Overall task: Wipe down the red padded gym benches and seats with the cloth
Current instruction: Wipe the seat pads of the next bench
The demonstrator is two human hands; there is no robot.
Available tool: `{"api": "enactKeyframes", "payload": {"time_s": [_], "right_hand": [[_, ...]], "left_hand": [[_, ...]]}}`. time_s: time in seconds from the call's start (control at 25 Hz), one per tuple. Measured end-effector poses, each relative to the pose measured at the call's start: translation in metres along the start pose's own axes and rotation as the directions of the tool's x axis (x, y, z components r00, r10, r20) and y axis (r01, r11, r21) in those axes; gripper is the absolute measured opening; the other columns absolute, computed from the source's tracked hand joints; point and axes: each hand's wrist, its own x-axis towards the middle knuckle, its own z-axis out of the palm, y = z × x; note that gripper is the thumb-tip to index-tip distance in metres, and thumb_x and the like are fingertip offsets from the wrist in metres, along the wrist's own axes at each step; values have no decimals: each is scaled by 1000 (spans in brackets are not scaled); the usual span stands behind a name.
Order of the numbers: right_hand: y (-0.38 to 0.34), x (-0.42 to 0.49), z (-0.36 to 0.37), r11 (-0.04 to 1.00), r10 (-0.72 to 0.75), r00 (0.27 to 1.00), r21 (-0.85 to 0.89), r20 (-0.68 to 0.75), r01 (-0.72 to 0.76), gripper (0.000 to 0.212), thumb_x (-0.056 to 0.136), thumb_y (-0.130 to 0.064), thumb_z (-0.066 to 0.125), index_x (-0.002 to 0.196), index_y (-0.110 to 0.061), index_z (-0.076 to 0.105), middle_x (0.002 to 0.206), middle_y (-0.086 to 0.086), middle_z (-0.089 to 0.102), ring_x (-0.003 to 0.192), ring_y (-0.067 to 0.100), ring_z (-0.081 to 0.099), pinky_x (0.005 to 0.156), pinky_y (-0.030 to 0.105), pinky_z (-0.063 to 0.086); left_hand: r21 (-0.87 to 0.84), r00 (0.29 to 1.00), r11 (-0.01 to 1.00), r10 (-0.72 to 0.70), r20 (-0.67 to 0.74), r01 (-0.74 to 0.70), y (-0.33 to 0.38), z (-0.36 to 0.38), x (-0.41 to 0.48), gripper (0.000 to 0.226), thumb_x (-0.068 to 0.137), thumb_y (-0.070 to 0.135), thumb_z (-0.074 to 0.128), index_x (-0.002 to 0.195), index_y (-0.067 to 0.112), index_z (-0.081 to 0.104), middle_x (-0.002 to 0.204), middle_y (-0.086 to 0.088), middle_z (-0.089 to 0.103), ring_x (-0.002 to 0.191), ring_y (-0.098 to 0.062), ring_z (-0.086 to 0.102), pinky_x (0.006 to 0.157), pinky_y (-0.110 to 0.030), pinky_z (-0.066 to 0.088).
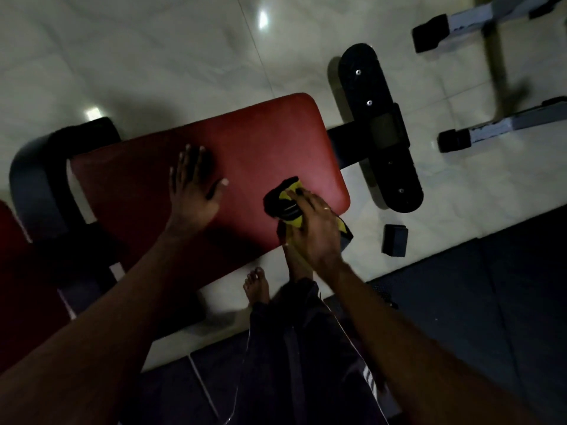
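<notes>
Red padded vinyl bench pad point(251, 154) lies across the middle of the view, over a white tiled floor point(153, 56). On its near right corner sits the crumpled black and yellow cloth point(283, 204), directly under the right hand point(313, 228). This hand presses down on the cloth with its fingers curled over it, and a part of the cloth hangs over the edge of the pad beside the wrist. The left hand point(193, 191) rests flat on the pad, to the left of the cloth and apart from it, with fingers straight and spread. Beyond the far end of the pad is a black oval base plate point(380, 127) with bolts. A small black block point(394, 240) lies on the floor near the right hand. Bare feet point(256, 283) stand below the pad.
</notes>
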Motion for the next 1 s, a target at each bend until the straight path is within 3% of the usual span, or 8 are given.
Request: {"api": "enactKeyframes", "payload": {"time_s": [0.12, 0.2, 0.28, 0.36, 0.6, 0.72, 0.84, 1.0], "right_hand": [[-13, 20, -43, 995, 42, 995, 87, 86, -50, 57, 86, -27, 70, 140, -21, 54, 140, 3, 58, 124, 21, 57, 105, 41, 48], [-35, 26, -76, 993, 41, 992, 108, 122, -55, 49, 89, -29, 72, 135, -21, 58, 134, 1, 62, 116, 13, 60, 100, 27, 47], [-68, 24, -117, 992, 32, 992, 117, 122, -46, 44, 90, -31, 72, 132, -22, 61, 128, 2, 66, 112, 14, 62, 89, 18, 42], [-106, 18, -156, 991, 46, 993, 124, 104, -59, 43, 92, -34, 70, 132, -23, 61, 125, 5, 67, 111, 22, 64, 87, 24, 44], [-217, -16, -240, 994, -50, 995, 98, 91, 41, 43, 88, -42, 68, 128, -28, 62, 120, 3, 71, 110, 26, 66, 90, 34, 53], [-273, -34, -270, 990, -128, 984, 68, 123, 121, 43, 86, -43, 68, 127, -32, 63, 118, 1, 72, 111, 26, 66, 91, 39, 54], [-314, -51, -289, 983, -185, 973, 48, 137, 180, 43, 86, -44, 67, 127, -34, 63, 118, -1, 72, 111, 25, 66, 89, 35, 53], [-353, -64, -307, 967, -252, 953, 19, 170, 253, 42, 91, -39, 67, 130, -28, 62, 122, 7, 70, 113, 31, 63, 83, 30, 46]], "left_hand": [[-183, 998, 981, -57, 38, 63, 5, -35, -23, 73, 95, 47, 53, 152, 4, 36, 158, -21, 33, 147, -37, 29, 122, -45, 17], [-248, 979, 957, -108, 172, 149, 7, -63, -44, 59, 98, 35, 60, 147, 4, 46, 151, -19, 45, 140, -33, 42, 120, -41, 27], [-266, 949, 939, -141, 281, 218, 10, -105, -65, 53, 98, 40, 58, 142, 10, 53, 143, -14, 54, 131, -30, 51, 114, -41, 36], [-267, 935, 932, -154, 320, 245, 15, -149, -91, 55, 98, 45, 56, 142, 12, 51, 144, -13, 54, 129, -31, 52, 113, -41, 37], [-263, 980, 951, -128, 155, 166, 36, -265, -169, 61, 99, 40, 58, 150, 11, 42, 153, -13, 44, 141, -29, 41, 118, -36, 29], [-350, 983, 919, -176, 56, 184, 34, -321, -204, 63, 98, 45, 57, 150, 14, 42, 153, -10, 45, 139, -27, 44, 116, -42, 34], [-397, 971, 890, -240, 8, 224, 30, -365, -243, 64, 96, 48, 57, 149, 17, 42, 149, -11, 48, 134, -29, 49, 112, -41, 39], [-442, 937, 850, -344, -56, 286, 31, -406, -294, 64, 98, 38, 59, 151, 10, 38, 153, -14, 42, 140, -30, 41, 115, -36, 32]]}}
